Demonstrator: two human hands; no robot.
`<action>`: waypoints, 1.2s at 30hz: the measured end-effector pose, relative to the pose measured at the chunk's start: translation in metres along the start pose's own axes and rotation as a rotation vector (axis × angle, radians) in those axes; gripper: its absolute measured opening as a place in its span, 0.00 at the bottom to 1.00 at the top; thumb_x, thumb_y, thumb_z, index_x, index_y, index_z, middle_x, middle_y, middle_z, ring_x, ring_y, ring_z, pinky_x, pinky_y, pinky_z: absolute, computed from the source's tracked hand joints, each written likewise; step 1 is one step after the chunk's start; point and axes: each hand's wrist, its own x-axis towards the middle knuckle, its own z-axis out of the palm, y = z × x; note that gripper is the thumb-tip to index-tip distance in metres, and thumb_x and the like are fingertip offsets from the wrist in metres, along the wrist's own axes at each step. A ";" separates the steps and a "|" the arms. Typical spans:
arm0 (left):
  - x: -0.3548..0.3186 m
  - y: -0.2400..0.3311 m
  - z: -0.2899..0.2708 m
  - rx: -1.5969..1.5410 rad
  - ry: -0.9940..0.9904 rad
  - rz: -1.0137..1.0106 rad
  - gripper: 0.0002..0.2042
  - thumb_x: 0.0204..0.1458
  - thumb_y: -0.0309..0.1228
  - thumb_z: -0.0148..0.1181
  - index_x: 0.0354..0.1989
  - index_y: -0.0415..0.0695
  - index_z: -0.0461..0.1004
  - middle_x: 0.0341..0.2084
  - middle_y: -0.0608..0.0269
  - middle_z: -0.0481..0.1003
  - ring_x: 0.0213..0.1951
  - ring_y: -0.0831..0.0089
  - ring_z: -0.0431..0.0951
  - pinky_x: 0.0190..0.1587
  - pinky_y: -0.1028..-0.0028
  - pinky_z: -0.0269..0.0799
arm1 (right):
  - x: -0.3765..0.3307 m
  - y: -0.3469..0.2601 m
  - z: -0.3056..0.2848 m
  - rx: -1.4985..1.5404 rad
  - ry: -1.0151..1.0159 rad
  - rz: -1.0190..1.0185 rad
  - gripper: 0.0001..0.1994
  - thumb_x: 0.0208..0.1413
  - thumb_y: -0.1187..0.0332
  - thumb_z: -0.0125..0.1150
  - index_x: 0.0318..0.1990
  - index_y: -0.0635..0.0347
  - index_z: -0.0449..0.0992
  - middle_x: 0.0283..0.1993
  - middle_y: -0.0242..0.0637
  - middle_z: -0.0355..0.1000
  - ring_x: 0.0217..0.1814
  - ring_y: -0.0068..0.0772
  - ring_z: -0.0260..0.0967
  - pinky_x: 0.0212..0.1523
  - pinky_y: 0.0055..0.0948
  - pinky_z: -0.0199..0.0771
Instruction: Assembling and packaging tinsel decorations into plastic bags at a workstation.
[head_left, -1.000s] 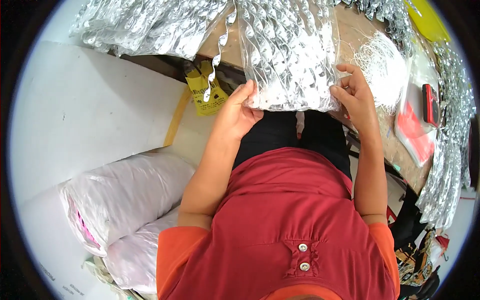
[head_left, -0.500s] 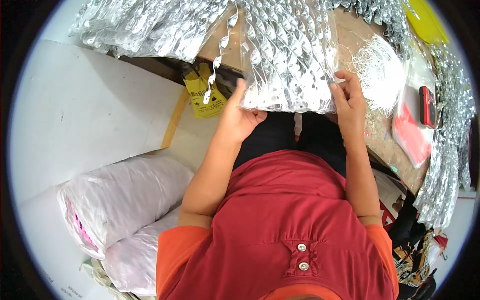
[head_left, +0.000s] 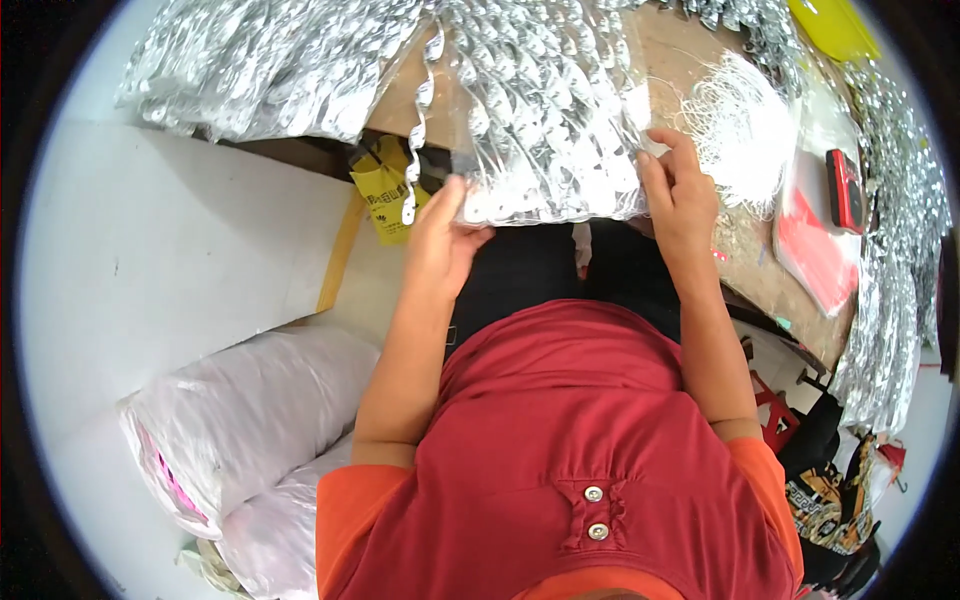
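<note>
Twisted silver foil strips lie side by side in a clear plastic bag [head_left: 550, 205] at the front edge of the workbench. At its left lower corner, my left hand [head_left: 440, 245] grips the bag, thumb on top and fingers curled beneath. My right hand [head_left: 682, 200] holds the opposite side edge between thumb and bent fingers; the exact contact is partly hidden. A single twisted foil strip [head_left: 415, 140] dangles over the bench edge, just left of the bag.
More silver strips [head_left: 280, 75] cover the bench at left. White string [head_left: 740, 130], a red-and-black device [head_left: 845, 190] and red-and-clear plastic bags [head_left: 815, 255] lie right. A yellow bag [head_left: 385, 195] hangs below the bench. Large wrapped bundles [head_left: 250, 410] stand lower left.
Both hands and the bag appear slightly further left, while the whole view has shifted a little. The right fingertips have spread slightly at the bag's edge.
</note>
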 end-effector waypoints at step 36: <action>0.006 -0.009 0.057 1.922 -0.084 1.148 0.33 0.39 0.29 0.65 0.59 0.56 0.64 0.62 0.59 0.58 0.64 0.55 0.54 0.62 0.55 0.51 | 0.013 -0.003 0.025 -0.046 -0.067 -0.326 0.24 0.59 0.63 0.48 0.64 0.50 0.59 0.66 0.56 0.51 0.67 0.58 0.48 0.64 0.45 0.48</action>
